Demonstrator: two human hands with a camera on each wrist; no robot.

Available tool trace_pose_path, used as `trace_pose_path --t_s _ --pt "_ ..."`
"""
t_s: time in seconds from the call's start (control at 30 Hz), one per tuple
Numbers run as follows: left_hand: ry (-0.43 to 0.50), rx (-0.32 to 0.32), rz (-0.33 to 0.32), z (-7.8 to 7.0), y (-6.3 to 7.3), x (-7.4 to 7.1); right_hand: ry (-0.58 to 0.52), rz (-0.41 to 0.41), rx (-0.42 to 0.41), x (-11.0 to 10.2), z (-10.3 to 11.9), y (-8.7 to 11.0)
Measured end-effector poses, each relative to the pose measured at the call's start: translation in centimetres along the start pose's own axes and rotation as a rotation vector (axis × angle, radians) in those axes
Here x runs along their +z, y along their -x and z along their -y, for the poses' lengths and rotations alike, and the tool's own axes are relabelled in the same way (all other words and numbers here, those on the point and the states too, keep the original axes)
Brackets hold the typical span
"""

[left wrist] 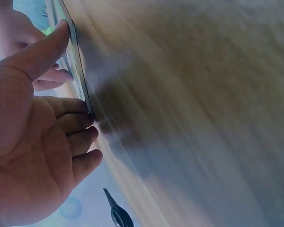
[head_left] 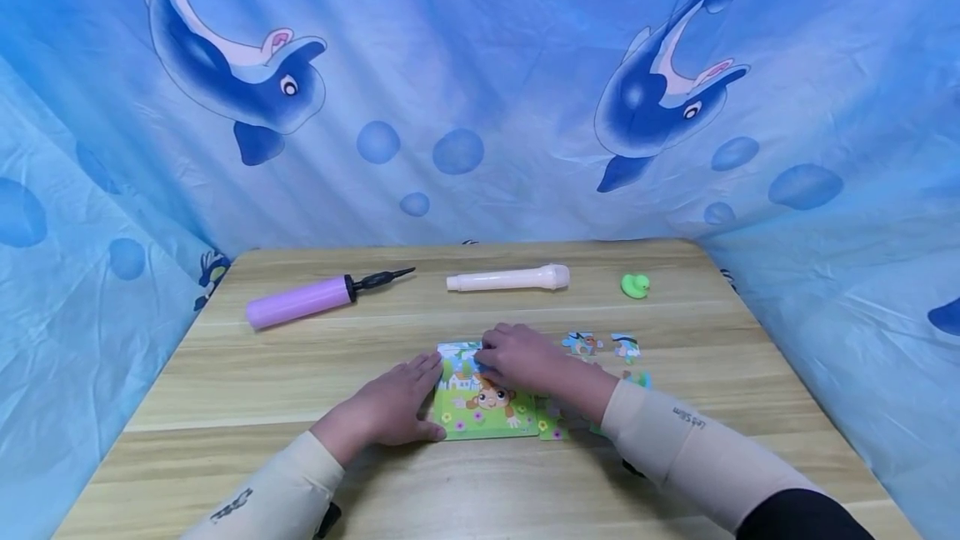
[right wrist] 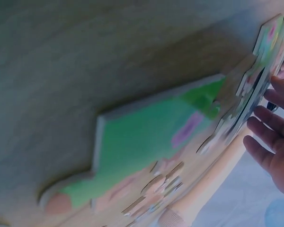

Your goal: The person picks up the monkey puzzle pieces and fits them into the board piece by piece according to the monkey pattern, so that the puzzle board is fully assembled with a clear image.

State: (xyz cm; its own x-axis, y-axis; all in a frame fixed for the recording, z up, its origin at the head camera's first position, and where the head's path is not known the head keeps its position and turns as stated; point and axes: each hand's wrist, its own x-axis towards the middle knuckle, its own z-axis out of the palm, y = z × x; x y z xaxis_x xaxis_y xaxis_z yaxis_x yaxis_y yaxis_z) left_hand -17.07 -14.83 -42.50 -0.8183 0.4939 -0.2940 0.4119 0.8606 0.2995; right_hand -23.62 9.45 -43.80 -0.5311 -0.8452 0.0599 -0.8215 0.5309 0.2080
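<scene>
A jigsaw puzzle (head_left: 457,419) with a cartoon monkey, flowers and a house lies flat on the wooden table. My left hand (head_left: 401,402) rests against its left side, fingertips and thumb at the edge; the left wrist view shows that hand's fingers (left wrist: 80,142) extended and the palm bare. Over the upper right of the picture is my right hand (head_left: 525,361), its fingertips at the blue sky part. The right wrist view shows several of its fingers (right wrist: 270,127) loosely spread beside the board. I cannot tell whether its thumb and forefinger pinch a piece there.
Loose puzzle pieces (head_left: 581,343) lie right of the board, some behind my right forearm; a green piece (right wrist: 146,132) looms close in the right wrist view. Farther back are a purple hand pump (head_left: 300,303), a white toy microphone (head_left: 510,278) and a green rubber duck (head_left: 635,286).
</scene>
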Motion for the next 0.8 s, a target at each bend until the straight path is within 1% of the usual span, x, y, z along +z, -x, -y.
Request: trace_pose_path --t_s 0.1,0.17,0.33,0.57,0.7,0.8 --pt "-0.006 0.006 -0.008 0.02 -0.02 0.01 -0.005 0.026 0.012 -0.11 0.28 -0.11" --pt "-0.012 0.011 -0.014 0.08 -0.04 0.04 -0.004 0.058 0.028 -0.15 0.43 -0.18" --pt "-0.023 0.012 -0.022 0.14 -0.14 0.13 0.039 0.129 0.04 -0.09 0.58 -0.37" --pt "-0.028 0.023 -0.023 -0.11 -0.21 0.14 0.061 0.172 0.03 -0.2 0.56 -0.47" --pt "-0.035 0.05 -0.029 -0.2 -0.26 0.08 0.066 0.188 0.03 -0.27 0.56 -0.5" --pt "-0.042 0.065 -0.021 -0.16 -0.37 0.03 0.075 0.198 0.028 -0.27 0.6 -0.52"
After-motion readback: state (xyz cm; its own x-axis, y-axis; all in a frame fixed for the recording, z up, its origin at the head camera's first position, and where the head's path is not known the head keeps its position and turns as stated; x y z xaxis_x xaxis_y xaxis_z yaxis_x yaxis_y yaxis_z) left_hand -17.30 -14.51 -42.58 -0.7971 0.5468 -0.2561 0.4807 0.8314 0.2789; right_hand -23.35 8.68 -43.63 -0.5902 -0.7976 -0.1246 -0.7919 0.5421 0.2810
